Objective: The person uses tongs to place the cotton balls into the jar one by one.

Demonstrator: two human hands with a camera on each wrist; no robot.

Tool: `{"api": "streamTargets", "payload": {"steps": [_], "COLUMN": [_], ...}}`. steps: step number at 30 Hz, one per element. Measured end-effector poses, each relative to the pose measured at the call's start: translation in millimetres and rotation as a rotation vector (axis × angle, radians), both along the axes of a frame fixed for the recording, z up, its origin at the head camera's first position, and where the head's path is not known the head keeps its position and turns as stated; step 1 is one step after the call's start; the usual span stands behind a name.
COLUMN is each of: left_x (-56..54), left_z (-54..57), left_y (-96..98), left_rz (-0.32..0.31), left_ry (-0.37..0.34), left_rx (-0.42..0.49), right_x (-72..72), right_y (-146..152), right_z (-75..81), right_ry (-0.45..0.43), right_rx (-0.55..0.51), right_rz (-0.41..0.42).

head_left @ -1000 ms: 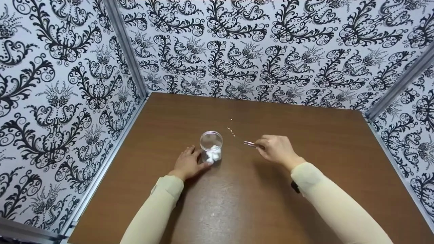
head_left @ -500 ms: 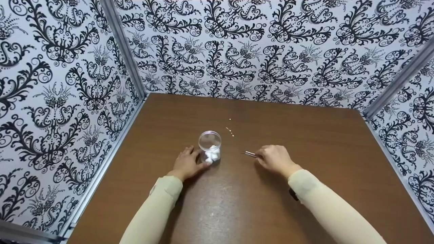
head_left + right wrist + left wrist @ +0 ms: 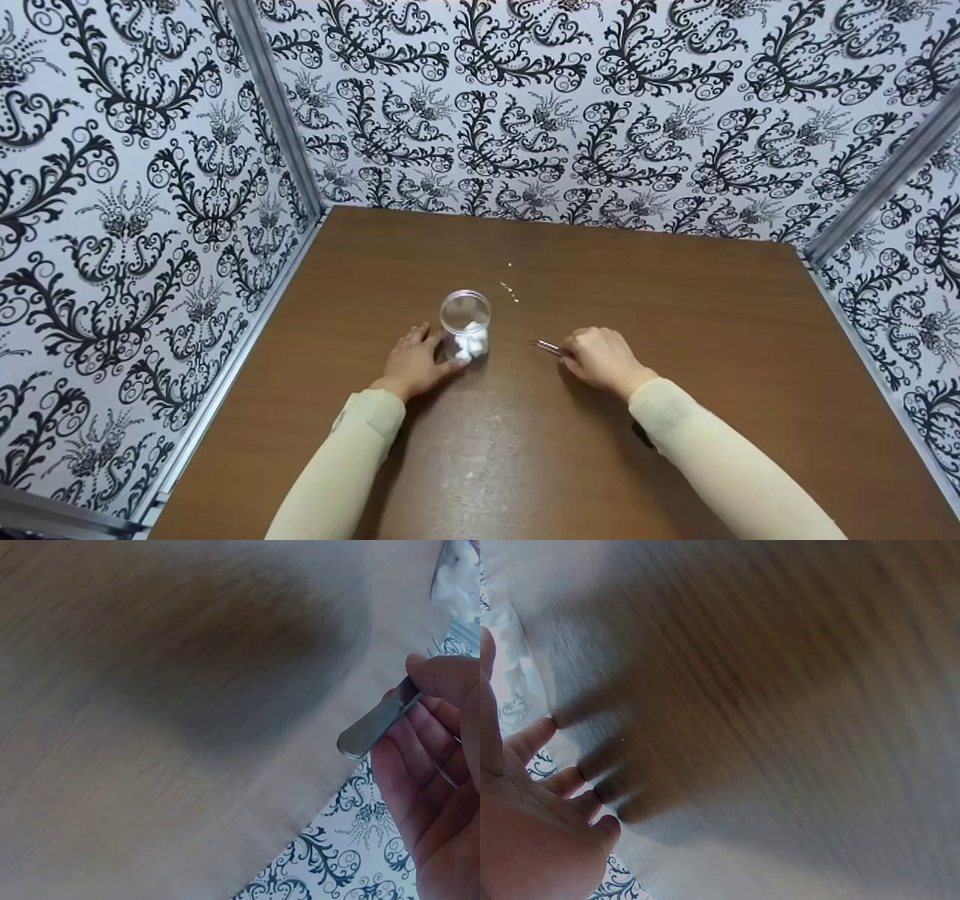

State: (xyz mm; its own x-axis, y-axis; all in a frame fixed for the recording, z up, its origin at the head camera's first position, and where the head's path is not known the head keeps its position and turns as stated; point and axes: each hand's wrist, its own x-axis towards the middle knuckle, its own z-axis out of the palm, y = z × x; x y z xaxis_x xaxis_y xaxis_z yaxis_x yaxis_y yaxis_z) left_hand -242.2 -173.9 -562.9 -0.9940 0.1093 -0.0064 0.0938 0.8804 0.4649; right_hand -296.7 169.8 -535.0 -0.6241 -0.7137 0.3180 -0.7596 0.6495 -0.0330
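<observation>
In the head view a clear round jar (image 3: 451,346) stands upright on the table, its wide top without a lid. White cotton balls (image 3: 472,342) lie in its lower part. My left hand (image 3: 410,364) holds the jar low at its left side, thumb in front and forefinger behind; the left wrist view shows the other fingertips on the tabletop. To the right of the jar my right hand (image 3: 602,358) pinches metal tweezers (image 3: 549,347), their tips pointing left toward the jar and apart from it. In the right wrist view the blunt end of the tweezers (image 3: 375,724) sticks out past the thumb.
Several tiny pale bits (image 3: 510,289) lie in a loose line on the brown wooden table (image 3: 675,300), beyond the jar. Patterned panels (image 3: 525,112) stand behind and at both sides, joined by metal posts (image 3: 277,112).
My right hand has moved toward me and slightly left with the tweezers, away from the pale bits. The left hand and the jar have stayed in place.
</observation>
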Motion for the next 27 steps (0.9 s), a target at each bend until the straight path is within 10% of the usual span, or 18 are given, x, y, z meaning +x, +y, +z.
{"api": "streamTargets", "payload": {"steps": [27], "left_x": [-1.2], "left_z": [-2.4], "left_y": [-0.1], "left_rz": [-0.004], "left_ry": [-0.002], "left_rx": [-0.007], "right_x": [4.0], "right_y": [-4], "right_z": [-10.8], "right_ry": [-0.054], "right_rx": [0.056], "right_rz": [-0.034]}}
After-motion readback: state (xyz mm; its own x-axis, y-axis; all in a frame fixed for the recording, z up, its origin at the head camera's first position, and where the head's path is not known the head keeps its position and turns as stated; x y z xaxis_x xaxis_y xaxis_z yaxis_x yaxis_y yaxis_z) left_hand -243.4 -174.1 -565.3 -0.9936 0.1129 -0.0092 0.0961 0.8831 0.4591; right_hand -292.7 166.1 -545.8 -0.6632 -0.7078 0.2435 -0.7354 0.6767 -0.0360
